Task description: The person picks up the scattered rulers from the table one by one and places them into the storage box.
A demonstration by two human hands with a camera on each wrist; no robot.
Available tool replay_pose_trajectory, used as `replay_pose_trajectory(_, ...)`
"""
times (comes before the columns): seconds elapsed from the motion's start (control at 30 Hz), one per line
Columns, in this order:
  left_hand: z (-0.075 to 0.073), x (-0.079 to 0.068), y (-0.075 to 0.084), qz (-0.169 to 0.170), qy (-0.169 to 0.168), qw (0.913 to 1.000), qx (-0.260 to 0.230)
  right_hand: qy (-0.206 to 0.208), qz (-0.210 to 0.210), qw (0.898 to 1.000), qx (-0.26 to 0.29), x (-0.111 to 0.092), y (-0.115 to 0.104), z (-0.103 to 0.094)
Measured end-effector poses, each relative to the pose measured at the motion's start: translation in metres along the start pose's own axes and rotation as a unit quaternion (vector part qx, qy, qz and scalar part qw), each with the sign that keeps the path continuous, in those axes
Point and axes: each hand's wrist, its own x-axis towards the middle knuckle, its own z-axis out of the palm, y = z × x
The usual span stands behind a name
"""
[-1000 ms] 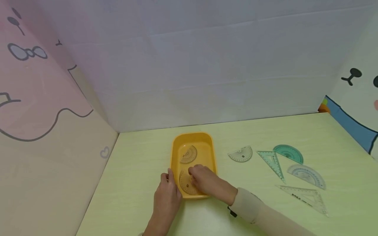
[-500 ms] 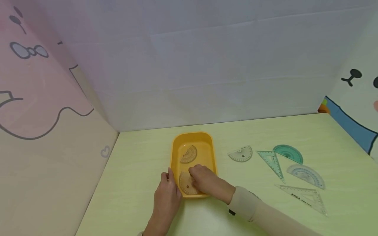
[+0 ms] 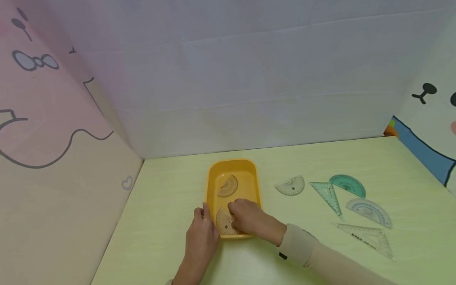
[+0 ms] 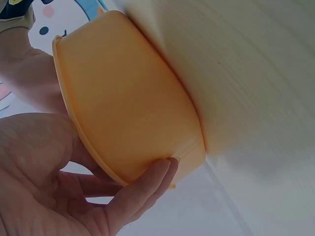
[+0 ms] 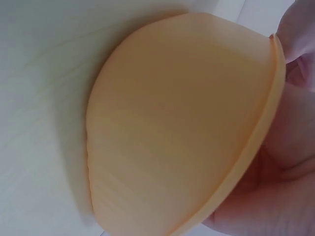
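Two protractors in tray; your left hand grips its near-left corner, right hand has fingers curled at near protractor, can't tell if pinching.

Set square — lettering blurred, protractor — print unreadable

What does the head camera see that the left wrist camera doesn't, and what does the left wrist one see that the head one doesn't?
Only the head view: the inside of the yellow tray, where one clear protractor lies and another protractor is partly under the right hand. Also the green protractor, green triangle and clear triangle on the table.

Only the left wrist view: the palm side of the left hand and a broad, close look at the tray's outer wall.

Both: the tray, the left hand, part of the right arm and the table.
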Motion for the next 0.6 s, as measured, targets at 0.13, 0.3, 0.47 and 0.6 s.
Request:
replay_pose_trajectory(0.13,-0.0002,0.0006,0.0003,-0.006,-0.009,0.9999,0.000,-0.010,-0.007,1.000,-0.020,-0.0005,-0.0007,-0.0019)
replay_pose_trajectory(0.3,-0.0004,0.0010,0.0002,-0.005,-0.011,0.9999,0.007,-0.021,-0.027,0.998,-0.053,-0.0003,-0.0009,-0.0041)
replay_pose_trajectory(0.47,0.0008,0.0010,-0.0006,-0.001,-0.005,0.9999,0.009,-0.001,-0.082,0.995,-0.064,0.0003,0.0025,-0.0057)
replay_pose_trajectory(0.6,0.0007,0.0008,-0.0004,-0.002,-0.005,1.0000,0.008,0.003,-0.119,0.990,-0.077,0.0000,0.0053,-0.0062)
